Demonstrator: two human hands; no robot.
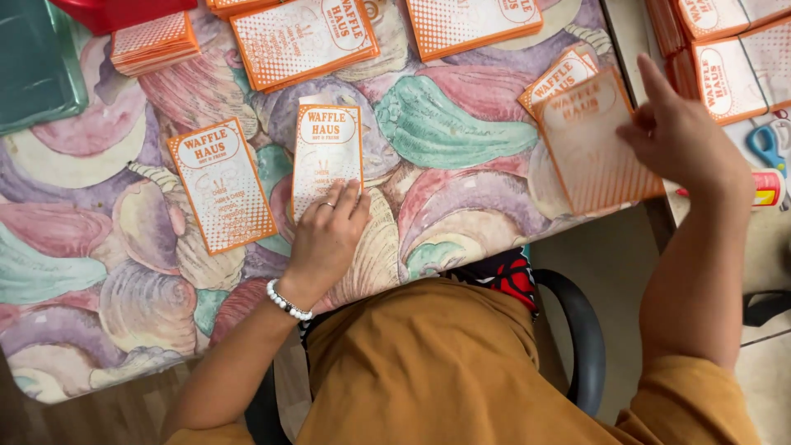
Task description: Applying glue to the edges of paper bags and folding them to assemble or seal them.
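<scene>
Desk [461, 177] draped in a pastel seashell cloth, strewn with orange-and-white paper bags. Right hand [680, 136] pinched shut on one bag [595, 144] at the desk's right edge. Left hand [329, 235] flat, fingers spread, pressing a narrow folded bag [325, 152] at centre.

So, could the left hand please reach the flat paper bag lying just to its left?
Probably yes: the left hand rests on the middle bag, and the neighbouring bag lies close beside it with nothing between.
</scene>
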